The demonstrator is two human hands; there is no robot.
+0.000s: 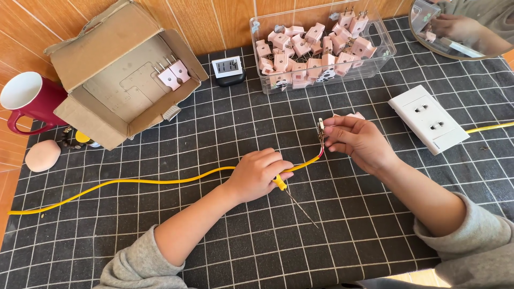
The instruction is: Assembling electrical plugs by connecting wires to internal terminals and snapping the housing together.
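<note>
yellow cable (160,181) looks light and limp, running from 9 o'clock to mat centre; left hand (259,174) is closed around it and a thin screwdriver (292,199). right hand (356,140) pinches its stripped end against a small pink plug part (353,115), so hold close to the tip.

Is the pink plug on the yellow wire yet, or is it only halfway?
Halfway. The yellow cable already has bare wires at its tip. The right hand holds metal prongs on that tip with a pink plug piece behind its fingers. The left hand grips the cable and a screwdriver. The plug is not yet closed.
</note>
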